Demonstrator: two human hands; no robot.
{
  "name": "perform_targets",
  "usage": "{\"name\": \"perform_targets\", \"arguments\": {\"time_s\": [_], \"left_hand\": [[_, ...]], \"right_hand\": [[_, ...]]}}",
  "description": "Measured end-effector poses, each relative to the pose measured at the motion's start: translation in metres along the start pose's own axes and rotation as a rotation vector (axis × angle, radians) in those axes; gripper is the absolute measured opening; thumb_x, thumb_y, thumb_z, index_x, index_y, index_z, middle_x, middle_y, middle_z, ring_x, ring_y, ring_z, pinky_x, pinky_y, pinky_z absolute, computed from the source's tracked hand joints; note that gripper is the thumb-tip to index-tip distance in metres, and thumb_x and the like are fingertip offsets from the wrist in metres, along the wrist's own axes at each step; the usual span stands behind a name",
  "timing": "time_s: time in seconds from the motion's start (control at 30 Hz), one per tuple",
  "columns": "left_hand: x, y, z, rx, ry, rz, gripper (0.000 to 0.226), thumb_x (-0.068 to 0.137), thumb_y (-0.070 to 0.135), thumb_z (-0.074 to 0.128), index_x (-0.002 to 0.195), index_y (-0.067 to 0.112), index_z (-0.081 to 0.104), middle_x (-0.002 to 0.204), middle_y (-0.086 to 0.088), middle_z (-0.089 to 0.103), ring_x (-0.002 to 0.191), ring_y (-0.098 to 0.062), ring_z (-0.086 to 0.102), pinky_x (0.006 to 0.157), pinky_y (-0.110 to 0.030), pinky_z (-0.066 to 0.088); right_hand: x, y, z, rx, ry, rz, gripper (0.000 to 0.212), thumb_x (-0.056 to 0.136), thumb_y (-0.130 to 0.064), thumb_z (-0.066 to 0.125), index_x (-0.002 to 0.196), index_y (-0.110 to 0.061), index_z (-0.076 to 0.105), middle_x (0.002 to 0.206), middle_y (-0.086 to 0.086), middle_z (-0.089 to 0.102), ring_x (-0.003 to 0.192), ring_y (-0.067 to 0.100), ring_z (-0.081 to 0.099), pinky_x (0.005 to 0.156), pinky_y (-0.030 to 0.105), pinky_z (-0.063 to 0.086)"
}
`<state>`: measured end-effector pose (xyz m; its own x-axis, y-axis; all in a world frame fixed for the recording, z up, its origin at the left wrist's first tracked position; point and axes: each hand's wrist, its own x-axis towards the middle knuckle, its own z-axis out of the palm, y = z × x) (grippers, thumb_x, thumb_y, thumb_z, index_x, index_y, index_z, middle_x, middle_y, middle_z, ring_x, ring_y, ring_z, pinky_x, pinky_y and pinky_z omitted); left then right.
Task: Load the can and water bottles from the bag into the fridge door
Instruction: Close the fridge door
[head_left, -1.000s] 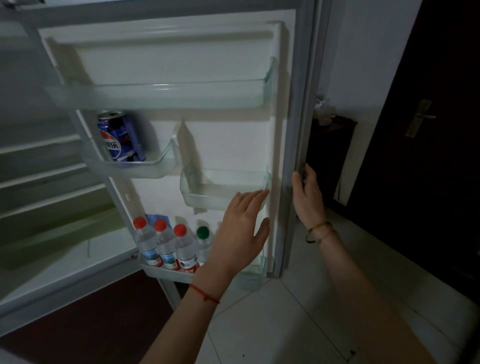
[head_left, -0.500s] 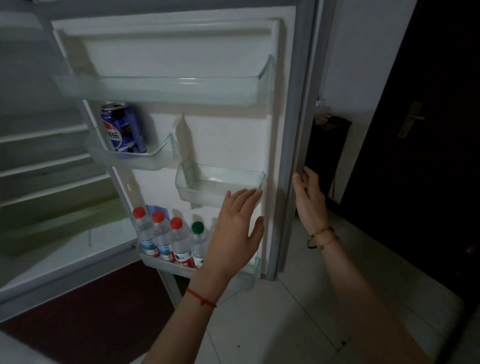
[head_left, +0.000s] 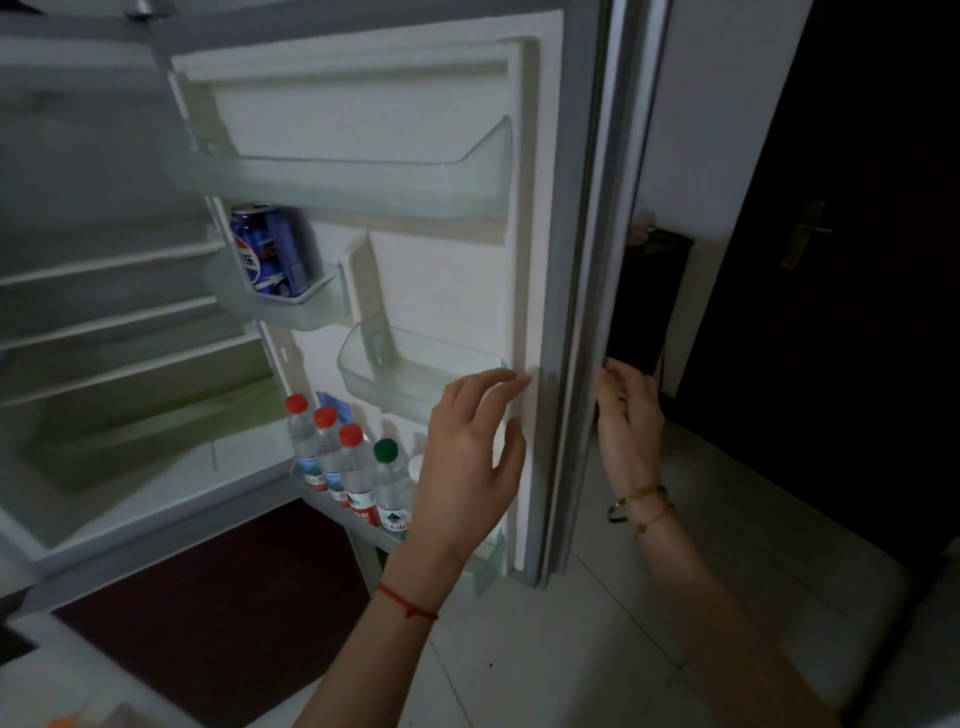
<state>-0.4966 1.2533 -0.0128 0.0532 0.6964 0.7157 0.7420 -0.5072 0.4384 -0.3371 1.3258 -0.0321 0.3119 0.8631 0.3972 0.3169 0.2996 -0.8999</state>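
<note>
Left hand is empty, fingers spread and relaxed, tips at the inner edge of the door. Right hand lies open at the door's outer edge and grips nothing. Can stands in a bin up and left of the first hand, and bottles stand in the bottom bin just left of it. No bag is in view. Loading is judged complete, with only shutting the door apparently left.

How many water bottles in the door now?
4, in the bottom door shelf: three red-capped, one green-capped. A white cap by the left hand may be a fifth.
</note>
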Motion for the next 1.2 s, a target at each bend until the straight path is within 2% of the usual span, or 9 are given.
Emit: {"name": "perform_targets", "arguments": {"time_s": [0.07,0.27,0.43,0.53,0.67,0.87,1.0,1.13,1.2], "left_hand": [[-0.013,0.003,-0.013,-0.02,-0.026,0.005,0.041,0.09,0.007,0.056,0.13,0.013,0.059,0.127,0.0,0.058,0.122,-0.017,0.05,0.103,-0.036,0.042],[-0.057,0.011,-0.058,-0.084,-0.089,-0.016,0.044,0.089,0.007,0.054,0.133,0.013,0.056,0.13,0.001,0.056,0.122,-0.015,0.049,0.104,-0.033,0.041],[-0.093,0.013,-0.093,-0.1,-0.099,-0.05,0.046,0.088,0.007,0.056,0.134,0.014,0.055,0.131,0.001,0.056,0.122,-0.014,0.05,0.104,-0.031,0.041],[-0.115,0.013,-0.116,-0.099,-0.129,-0.099,0.051,0.089,0.007,0.056,0.138,0.015,0.05,0.134,0.001,0.052,0.126,-0.012,0.047,0.108,-0.028,0.038],[-0.142,0.012,-0.145,-0.095,-0.16,-0.17,0.057,0.089,0.01,0.056,0.144,0.018,0.043,0.139,0.003,0.047,0.132,-0.011,0.043,0.112,-0.023,0.033],[-0.173,0.001,-0.19,-0.067,-0.087,-0.272,0.056,0.091,0.013,0.055,0.145,0.019,0.041,0.137,0.003,0.048,0.13,-0.011,0.043,0.111,-0.022,0.034],[-0.186,-0.007,-0.215,-0.038,-0.027,-0.32,0.055,0.091,0.012,0.056,0.144,0.018,0.042,0.134,0.004,0.05,0.126,-0.008,0.045,0.108,-0.017,0.035],[-0.199,-0.025,-0.238,-0.006,0.073,-0.375,0.049,0.093,0.016,0.057,0.141,0.016,0.045,0.13,0.004,0.053,0.121,-0.007,0.051,0.103,-0.02,0.042],[-0.204,-0.035,-0.251,0.024,0.128,-0.394,0.047,0.092,0.016,0.058,0.138,0.016,0.047,0.128,0.005,0.053,0.118,-0.004,0.052,0.1,-0.02,0.045]], "right_hand": [[-0.02,-0.006,0.001,-0.002,0.021,-0.018,0.026,0.098,-0.024,0.05,0.119,-0.012,0.059,0.115,0.003,0.05,0.086,-0.008,0.05,0.074,-0.008,0.033],[-0.081,-0.025,0.006,-0.014,0.085,-0.122,0.017,0.092,-0.015,0.06,0.107,-0.007,0.065,0.104,0.009,0.062,0.09,0.014,0.062,0.079,0.003,0.044],[-0.13,-0.047,0.014,-0.008,0.051,-0.174,0.013,0.088,-0.014,0.067,0.098,-0.006,0.067,0.097,0.007,0.066,0.086,0.01,0.062,0.078,0.008,0.047],[-0.162,-0.063,0.023,0.013,0.006,-0.182,0.014,0.087,-0.017,0.068,0.098,-0.008,0.066,0.095,0.004,0.067,0.088,0.01,0.063,0.081,0.015,0.05],[-0.2,-0.084,0.038,0.059,-0.051,-0.211,0.011,0.086,-0.018,0.07,0.094,-0.01,0.065,0.09,0.001,0.067,0.085,0.006,0.062,0.08,0.012,0.049],[-0.244,-0.111,0.068,0.091,-0.177,-0.264,0.014,0.085,-0.02,0.072,0.091,-0.01,0.064,0.088,0.001,0.068,0.085,0.01,0.065,0.077,0.017,0.052],[-0.268,-0.128,0.092,0.118,-0.264,-0.34,0.009,0.086,-0.018,0.07,0.089,-0.011,0.065,0.085,-0.002,0.067,0.082,0.006,0.064,0.075,0.012,0.049],[-0.285,-0.142,0.118,0.152,-0.371,-0.408,0.004,0.088,-0.014,0.067,0.091,-0.012,0.066,0.084,-0.006,0.067,0.081,0.001,0.063,0.074,0.008,0.046],[-0.29,-0.148,0.133,0.174,-0.429,-0.435,0.008,0.091,-0.015,0.063,0.097,-0.012,0.067,0.087,-0.007,0.067,0.083,-0.002,0.063,0.074,0.006,0.045]]}}
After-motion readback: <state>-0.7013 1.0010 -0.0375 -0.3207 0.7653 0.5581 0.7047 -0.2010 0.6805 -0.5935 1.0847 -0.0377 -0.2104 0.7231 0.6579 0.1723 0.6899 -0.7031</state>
